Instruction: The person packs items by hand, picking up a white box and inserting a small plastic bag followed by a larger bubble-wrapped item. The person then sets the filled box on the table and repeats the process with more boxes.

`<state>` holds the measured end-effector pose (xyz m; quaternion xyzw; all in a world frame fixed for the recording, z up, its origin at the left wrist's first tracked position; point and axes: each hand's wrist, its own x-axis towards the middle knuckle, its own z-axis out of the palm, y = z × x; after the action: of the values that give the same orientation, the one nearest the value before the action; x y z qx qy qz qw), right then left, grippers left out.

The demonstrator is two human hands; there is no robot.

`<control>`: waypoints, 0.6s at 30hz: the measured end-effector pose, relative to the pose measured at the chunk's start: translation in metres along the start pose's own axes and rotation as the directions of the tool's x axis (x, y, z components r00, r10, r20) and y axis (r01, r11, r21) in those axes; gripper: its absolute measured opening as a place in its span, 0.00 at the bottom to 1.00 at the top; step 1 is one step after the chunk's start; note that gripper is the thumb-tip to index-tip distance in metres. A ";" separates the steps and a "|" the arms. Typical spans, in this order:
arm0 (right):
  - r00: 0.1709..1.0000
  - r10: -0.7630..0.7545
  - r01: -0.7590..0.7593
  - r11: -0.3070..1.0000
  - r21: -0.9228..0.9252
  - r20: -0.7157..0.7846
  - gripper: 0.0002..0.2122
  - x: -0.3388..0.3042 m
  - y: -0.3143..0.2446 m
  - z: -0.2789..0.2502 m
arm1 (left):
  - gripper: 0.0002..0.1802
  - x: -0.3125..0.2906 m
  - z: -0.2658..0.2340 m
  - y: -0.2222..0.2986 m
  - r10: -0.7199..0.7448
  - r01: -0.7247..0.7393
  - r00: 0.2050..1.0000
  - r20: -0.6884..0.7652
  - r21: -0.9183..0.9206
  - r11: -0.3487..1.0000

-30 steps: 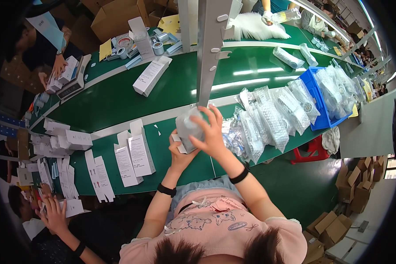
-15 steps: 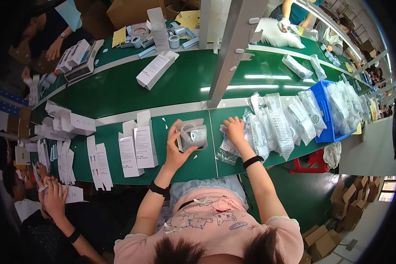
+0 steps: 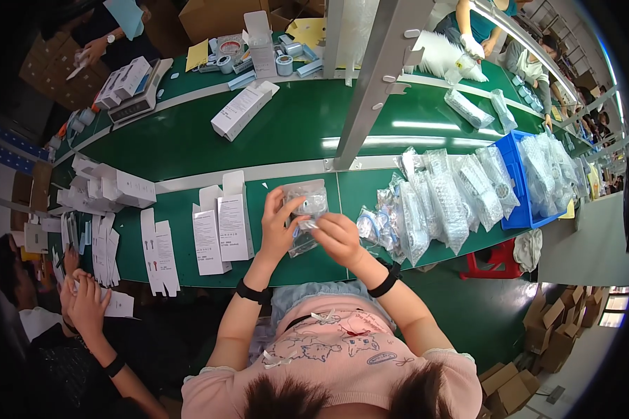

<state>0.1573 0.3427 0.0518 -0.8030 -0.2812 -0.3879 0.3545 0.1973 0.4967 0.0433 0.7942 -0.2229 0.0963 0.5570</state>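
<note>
My left hand [image 3: 279,225] is curled at the left side of a translucent plastic tray [image 3: 309,188], its fingers over the edge and its thumb at the near side. A rounded pale item sits in the tray, partly hidden by the fingers. My right hand [image 3: 339,237] is closed in a pinch on a small clear plastic bag [image 3: 302,246], which hangs at the tray's near edge by my left thumb. What the bag contains is too small to tell. To the right lie small clear bags with blue parts [image 3: 374,225].
Bubble-wrapped packages [image 3: 444,199] lie beside a blue bin [image 3: 514,181] holding more. White printed boxes [image 3: 234,220] stand left of my hands, with flattened cartons [image 3: 161,255] further left. A metal post [image 3: 370,91] rises ahead. At left, a co-worker's hands [image 3: 87,307] hold a white carton.
My right hand has moved left from the pile of small bags to the tray, bringing a small clear bag. My left hand stays at the tray, its fingers shifted inward.
</note>
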 end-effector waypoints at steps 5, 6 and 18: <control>0.976 -0.048 0.073 0.991 -0.108 0.214 0.14 0.005 0.001 -0.001 | 0.19 -0.003 -0.007 -0.013 0.021 -0.019 0.999 0.041 -0.033 0.999; 0.968 -0.034 0.071 0.988 -0.141 0.247 0.14 0.012 -0.002 -0.006 | 0.19 -0.001 -0.008 -0.014 0.041 -0.040 0.998 0.049 -0.021 0.999; 0.902 0.025 0.042 0.989 -0.144 0.430 0.17 0.005 -0.003 -0.002 | 0.17 0.003 -0.018 -0.014 -0.057 0.082 0.985 0.163 -0.150 0.985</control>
<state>0.1569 0.3439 0.0584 -0.8919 -0.3261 -0.2225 0.2207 0.2079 0.5165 0.0394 0.7607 -0.2455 -0.0043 0.6009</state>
